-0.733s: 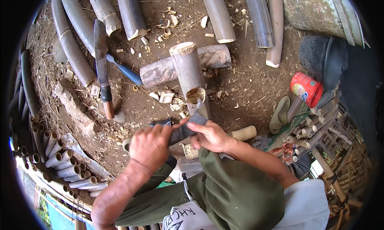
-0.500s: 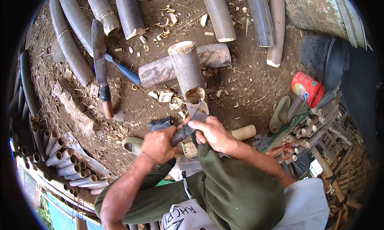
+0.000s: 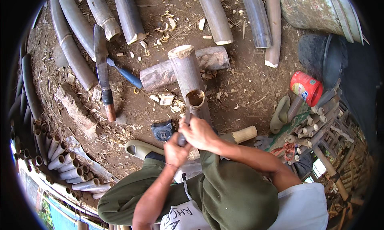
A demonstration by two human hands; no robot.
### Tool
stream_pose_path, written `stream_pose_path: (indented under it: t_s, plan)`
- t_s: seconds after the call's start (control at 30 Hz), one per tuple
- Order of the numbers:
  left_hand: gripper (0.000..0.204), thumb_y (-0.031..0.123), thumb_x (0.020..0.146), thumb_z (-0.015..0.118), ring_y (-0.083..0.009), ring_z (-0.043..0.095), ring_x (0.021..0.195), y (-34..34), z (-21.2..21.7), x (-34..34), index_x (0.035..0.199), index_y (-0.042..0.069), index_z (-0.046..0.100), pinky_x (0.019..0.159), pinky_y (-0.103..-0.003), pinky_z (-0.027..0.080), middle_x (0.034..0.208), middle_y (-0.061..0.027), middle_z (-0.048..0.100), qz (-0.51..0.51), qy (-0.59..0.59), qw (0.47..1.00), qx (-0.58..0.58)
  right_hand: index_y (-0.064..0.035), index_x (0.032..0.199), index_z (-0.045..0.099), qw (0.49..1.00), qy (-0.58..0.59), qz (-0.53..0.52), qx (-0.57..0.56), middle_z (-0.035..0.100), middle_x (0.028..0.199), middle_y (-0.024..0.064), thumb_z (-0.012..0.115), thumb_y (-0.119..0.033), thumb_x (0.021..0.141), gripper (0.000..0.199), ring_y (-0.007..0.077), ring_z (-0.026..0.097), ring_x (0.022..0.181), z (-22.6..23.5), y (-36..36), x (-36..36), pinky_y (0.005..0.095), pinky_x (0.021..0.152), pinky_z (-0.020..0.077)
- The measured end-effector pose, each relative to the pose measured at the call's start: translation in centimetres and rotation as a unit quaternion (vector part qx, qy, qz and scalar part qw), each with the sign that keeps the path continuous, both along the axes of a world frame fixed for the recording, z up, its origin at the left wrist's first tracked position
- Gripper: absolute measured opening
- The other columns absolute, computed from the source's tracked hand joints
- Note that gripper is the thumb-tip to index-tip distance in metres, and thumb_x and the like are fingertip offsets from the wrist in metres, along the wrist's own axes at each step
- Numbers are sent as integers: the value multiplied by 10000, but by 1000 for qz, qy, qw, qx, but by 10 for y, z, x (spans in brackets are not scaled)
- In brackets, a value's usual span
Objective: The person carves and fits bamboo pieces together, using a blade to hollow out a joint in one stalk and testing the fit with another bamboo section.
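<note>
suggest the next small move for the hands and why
Perhaps a short, controlled stroke of the tool along the opening's left rim: the left hand and right hand both grip it, its far end is at that rim of the bamboo, and pale shavings lie beside it.

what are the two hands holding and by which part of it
A narrow, dark hand tool: the left hand grips its lower handle end, the right hand higher up, below the part reaching the bamboo piece.
</note>
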State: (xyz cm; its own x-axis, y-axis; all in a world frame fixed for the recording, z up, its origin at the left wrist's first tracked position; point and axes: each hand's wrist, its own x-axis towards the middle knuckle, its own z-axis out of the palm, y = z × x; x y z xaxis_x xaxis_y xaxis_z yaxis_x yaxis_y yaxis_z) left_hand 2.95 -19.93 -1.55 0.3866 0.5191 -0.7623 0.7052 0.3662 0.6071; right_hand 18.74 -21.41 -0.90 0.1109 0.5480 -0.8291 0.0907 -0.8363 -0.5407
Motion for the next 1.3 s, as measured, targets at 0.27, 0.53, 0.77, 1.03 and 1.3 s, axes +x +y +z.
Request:
stream_pose_path:
  t_s: [0.27,0.53,0.77,1.03,1.3]
  plan:
    - [102,183,728,690,-299,686,650,182,64,88,763,92,661,602,-426,540,719,-105,679,-559,108,776,270,-32,1201,509,672,470,-558,127,660,1142,180,493,-209,1028,248,274,705,884,2,25,7,367,790,602]
    - [96,237,855,699,-174,718,824,192,97,195,878,177,771,658,-295,537,852,-17,737,-751,149,595,243,-53,1174,614,462,642,-603,101,704,1004,123,431,-367,1039,389,279,710,878,0,15,26,414,840,580]
    - [589,535,860,624,-396,691,943,141,104,88,1018,-30,669,887,-459,543,959,-247,702,-596,125,783,-127,-21,1343,463,828,440,-342,65,596,1137,85,573,-180,973,418,190,594,1045,38,-21,26,362,913,484]
    - [735,676,899,538,-169,626,677,78,52,115,1003,-51,573,670,-305,503,752,-99,621,-34,-91,916,-388,-73,1103,586,968,-171,134,129,595,1032,157,620,-177,868,260,427,631,827,52,-45,97,495,686,531]
    - [380,312,975,465,-86,402,465,56,15,146,774,32,625,447,-257,319,549,9,480,166,-93,942,-278,-20,1037,599,909,-217,328,137,672,804,191,662,-169,814,275,397,665,749,60,22,133,491,656,533]
